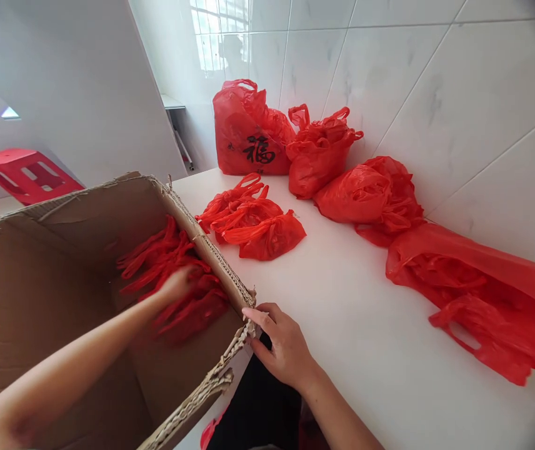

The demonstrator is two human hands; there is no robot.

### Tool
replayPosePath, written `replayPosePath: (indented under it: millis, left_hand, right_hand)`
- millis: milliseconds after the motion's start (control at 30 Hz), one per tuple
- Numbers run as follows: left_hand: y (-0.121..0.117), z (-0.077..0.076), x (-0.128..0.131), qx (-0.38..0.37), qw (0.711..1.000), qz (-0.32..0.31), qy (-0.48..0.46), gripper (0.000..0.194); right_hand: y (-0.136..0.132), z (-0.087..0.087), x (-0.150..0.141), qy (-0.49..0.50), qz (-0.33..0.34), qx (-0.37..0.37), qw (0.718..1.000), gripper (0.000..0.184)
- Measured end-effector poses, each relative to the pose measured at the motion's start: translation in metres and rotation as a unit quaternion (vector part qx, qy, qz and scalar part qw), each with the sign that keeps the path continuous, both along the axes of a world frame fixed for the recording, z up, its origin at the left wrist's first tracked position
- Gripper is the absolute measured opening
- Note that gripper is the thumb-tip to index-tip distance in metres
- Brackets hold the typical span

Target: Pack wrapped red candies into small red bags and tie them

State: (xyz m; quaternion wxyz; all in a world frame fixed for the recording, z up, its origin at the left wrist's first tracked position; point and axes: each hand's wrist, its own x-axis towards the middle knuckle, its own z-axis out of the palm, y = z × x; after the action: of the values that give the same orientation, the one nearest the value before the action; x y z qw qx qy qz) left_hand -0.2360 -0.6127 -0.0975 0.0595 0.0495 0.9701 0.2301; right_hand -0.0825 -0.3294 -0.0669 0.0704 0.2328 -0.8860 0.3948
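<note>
A large cardboard box (42,287) stands at the left edge of a white table (342,325). My left hand (178,284) reaches down inside the box onto a pile of red plastic bags (178,269); it is blurred by motion, so its fingers do not show clearly. At the box's torn near corner my right hand (281,344) rests, fingers bent round the cardboard edge. Just past that corner, tied red bags (253,222) lie on the table.
Along the tiled wall stand a red bag with black lettering (246,134), a knotted red bag (319,153), a crumpled one (373,194) and flat red bags (483,294). Red plastic stools (28,175) stand at far left.
</note>
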Motion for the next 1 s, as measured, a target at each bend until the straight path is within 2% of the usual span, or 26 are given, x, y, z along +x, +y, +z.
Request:
replayPosePath:
  millis: [67, 133, 200, 233, 300, 367, 433, 533, 633, 700, 767, 833, 867, 933, 1000]
  left_hand:
    - [0.000, 0.049, -0.024, 0.008, 0.992, 0.068, 0.104, 0.032]
    - [0.011, 0.098, -0.039, 0.020, 0.974, 0.100, 0.202, 0.042]
    - [0.038, 0.136, -0.042, 0.035, 0.965, 0.061, 0.254, 0.043]
    - [0.056, 0.148, -0.041, 0.039, 0.966, 0.020, 0.257, 0.040]
    - [0.099, 0.156, -0.037, 0.035, 0.968, -0.071, 0.238, 0.032]
    - [0.140, 0.148, -0.037, 0.022, 0.970, -0.127, 0.204, 0.041]
    - [0.169, 0.136, -0.045, 0.019, 0.975, -0.140, 0.171, 0.046]
    - [0.187, 0.128, -0.059, 0.047, 0.982, -0.147, 0.110, 0.035]
    - [0.175, 0.142, -0.056, 0.117, 0.976, -0.179, 0.041, 0.038]
    - [0.155, 0.159, -0.039, 0.173, 0.966, -0.189, 0.007, 0.044]
    - [0.127, 0.176, -0.016, 0.247, 0.954, -0.169, -0.025, 0.045]
    - [0.094, 0.188, 0.009, 0.391, 0.913, -0.087, -0.074, 0.041]
    - [0.077, 0.191, 0.019, 0.427, 0.898, -0.044, -0.091, 0.041]
    - [0.041, 0.189, 0.036, 0.452, 0.880, 0.034, -0.142, 0.047]
    - [0.007, 0.175, 0.045, 0.436, 0.866, 0.069, -0.237, 0.046]
  right_hand:
    - [0.001, 0.001, -0.001, -0.003, 0.002, -0.001, 1.000, 0.057]
    - [0.001, 0.002, -0.002, -0.004, 0.002, 0.001, 1.000, 0.056]
    - [0.001, 0.002, -0.002, -0.005, 0.001, 0.002, 1.000, 0.054]
    - [0.001, 0.002, -0.001, -0.007, 0.000, 0.003, 1.000, 0.054]
    - [0.001, 0.003, 0.000, -0.010, -0.003, 0.009, 1.000, 0.054]
    - [0.001, 0.003, 0.002, -0.013, -0.005, 0.015, 1.000, 0.054]
    - [0.001, 0.004, 0.003, -0.015, -0.004, 0.016, 1.000, 0.055]
    - [0.002, 0.004, 0.005, -0.012, -0.002, 0.016, 1.000, 0.057]
    - [0.003, 0.003, 0.005, -0.005, -0.008, 0.021, 1.000, 0.055]
    - [0.004, 0.002, 0.004, -0.006, -0.006, 0.022, 1.000, 0.055]
    - [0.005, 0.002, 0.003, -0.009, -0.001, 0.015, 1.000, 0.055]
    - [0.005, 0.002, 0.002, -0.009, 0.006, 0.004, 1.000, 0.055]
    - [0.005, 0.003, 0.002, -0.008, 0.007, 0.000, 1.000, 0.055]
    - [0.006, 0.003, 0.001, -0.008, 0.006, -0.003, 1.000, 0.054]
    - [0.006, 0.003, 0.001, -0.010, 0.001, -0.001, 1.000, 0.053]
